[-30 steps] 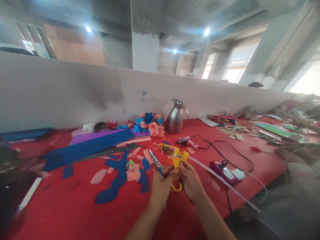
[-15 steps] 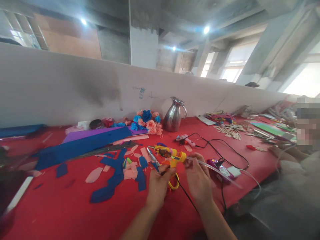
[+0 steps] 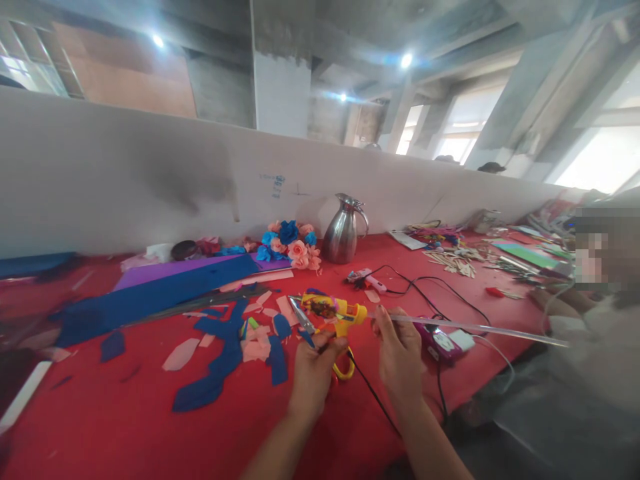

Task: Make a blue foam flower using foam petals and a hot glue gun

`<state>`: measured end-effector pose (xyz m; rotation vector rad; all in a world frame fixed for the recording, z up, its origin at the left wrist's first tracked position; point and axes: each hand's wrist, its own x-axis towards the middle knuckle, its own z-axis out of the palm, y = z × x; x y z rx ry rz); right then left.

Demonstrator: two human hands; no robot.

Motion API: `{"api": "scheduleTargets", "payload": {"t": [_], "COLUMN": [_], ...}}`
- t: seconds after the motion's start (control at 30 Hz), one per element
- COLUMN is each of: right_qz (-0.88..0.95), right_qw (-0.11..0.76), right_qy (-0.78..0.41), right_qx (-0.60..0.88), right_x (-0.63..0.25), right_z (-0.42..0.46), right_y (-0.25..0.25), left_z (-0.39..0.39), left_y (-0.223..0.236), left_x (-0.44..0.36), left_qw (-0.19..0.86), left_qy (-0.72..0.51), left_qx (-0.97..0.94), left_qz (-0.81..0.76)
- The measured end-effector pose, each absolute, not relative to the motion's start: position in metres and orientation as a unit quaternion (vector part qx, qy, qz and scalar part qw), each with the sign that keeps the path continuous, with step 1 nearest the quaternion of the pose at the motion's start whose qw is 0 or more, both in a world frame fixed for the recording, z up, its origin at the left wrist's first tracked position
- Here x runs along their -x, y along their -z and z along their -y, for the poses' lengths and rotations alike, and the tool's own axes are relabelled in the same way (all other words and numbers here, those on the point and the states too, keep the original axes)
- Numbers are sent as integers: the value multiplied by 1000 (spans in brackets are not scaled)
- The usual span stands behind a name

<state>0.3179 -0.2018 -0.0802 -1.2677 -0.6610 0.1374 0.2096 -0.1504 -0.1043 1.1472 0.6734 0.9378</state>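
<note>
My left hand (image 3: 313, 370) is closed round the handle of a yellow glue gun (image 3: 336, 310), held just above the red table (image 3: 125, 413). A little to the right, my right hand (image 3: 400, 353) pinches a long clear glue stick (image 3: 475, 328) that runs level from the gun's rear end out to the right. Scissors (image 3: 305, 320) with a yellow and orange grip lie on the table just under and behind the gun. A black cord (image 3: 373, 397) trails from the gun toward me.
Blue and pink paper scraps (image 3: 230, 347) litter the table left of my hands. Paper flowers (image 3: 293, 243) and a steel jug (image 3: 343, 233) stand at the back wall. A second glue gun (image 3: 367, 279), cables and a purple device (image 3: 440, 341) lie right. Another person's arm (image 3: 555, 307) rests at far right.
My right hand moved off the gun's grip and drew right along the glue stick, which swung from slanting down toward me to level. The view has drifted slightly right.
</note>
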Motion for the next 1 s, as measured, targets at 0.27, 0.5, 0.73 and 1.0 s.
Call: {"api": "scheduleTargets", "payload": {"t": [0.27, 0.5, 0.73, 1.0], "right_qz": [328, 306, 283, 368], "right_qw": [792, 801, 794, 698], "right_qy": [-154, -146, -171, -379], "right_qx": [491, 493, 510, 484], "right_x": [-317, -315, -311, -308], "right_z": [198, 195, 180, 172], "right_y": [76, 70, 69, 78], "left_z": [150, 150, 149, 148], "left_y": [106, 105, 104, 104], "left_x": [-210, -211, -210, -212], "left_qw": [707, 696, 703, 750], "left_qy": [-417, -421, -438, -449], "left_qx": [-495, -495, -465, -384], "left_qz": [-284, -306, -312, -298]}}
